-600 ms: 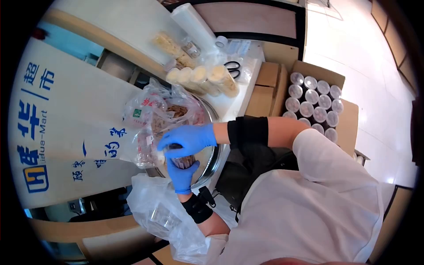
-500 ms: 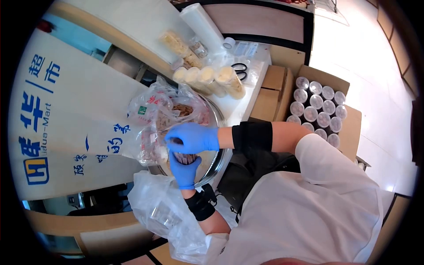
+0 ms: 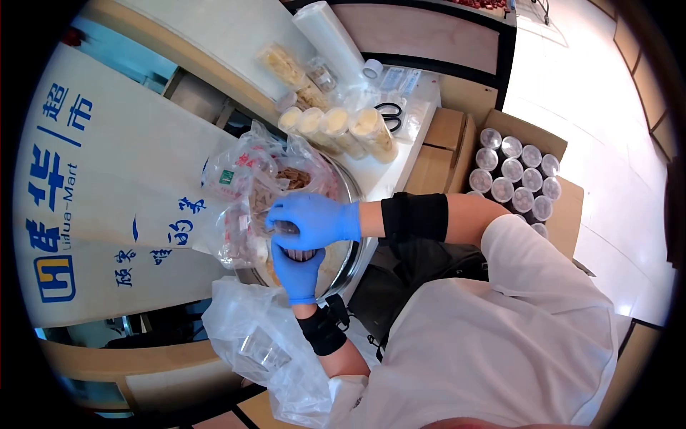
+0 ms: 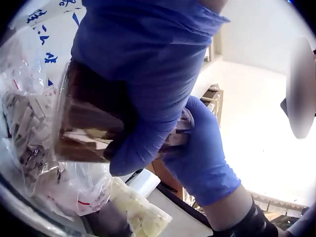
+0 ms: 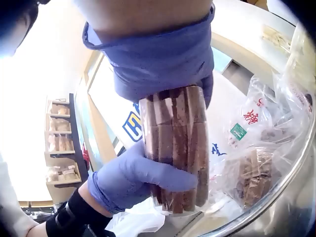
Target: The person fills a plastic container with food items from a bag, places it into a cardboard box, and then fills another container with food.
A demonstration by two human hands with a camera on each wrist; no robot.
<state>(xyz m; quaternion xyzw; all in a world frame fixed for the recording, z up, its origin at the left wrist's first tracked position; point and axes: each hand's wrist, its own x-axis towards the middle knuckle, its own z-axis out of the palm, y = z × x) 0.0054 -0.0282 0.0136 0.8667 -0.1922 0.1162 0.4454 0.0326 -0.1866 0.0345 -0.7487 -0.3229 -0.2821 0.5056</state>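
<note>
A clear plastic jar (image 5: 175,128) packed with upright brown strips is held between both blue-gloved hands, over a wide metal bowl (image 3: 359,187). My left hand (image 3: 299,277) grips the jar around its side, its thumb lying across the wall in the right wrist view. My right hand (image 3: 318,220) holds the other end from above, fingers bent over it and covering much of it. Inside the bowl a crumpled clear bag (image 3: 239,161) with red print contains more brown strips (image 3: 293,177).
Several jars of pale yellow pieces (image 3: 336,125), black-handled scissors (image 3: 389,113), a tape roll (image 3: 372,68) and a plastic roll (image 3: 329,43) sit on the white table beyond. A cardboard box (image 3: 564,143) of lidded jars is at the right. Near my left forearm lies a bag with clear containers (image 3: 263,349).
My right hand has settled closer over the jar, leaving less of it showing between the hands. The left hand keeps its grip. The head view has shifted slightly.
</note>
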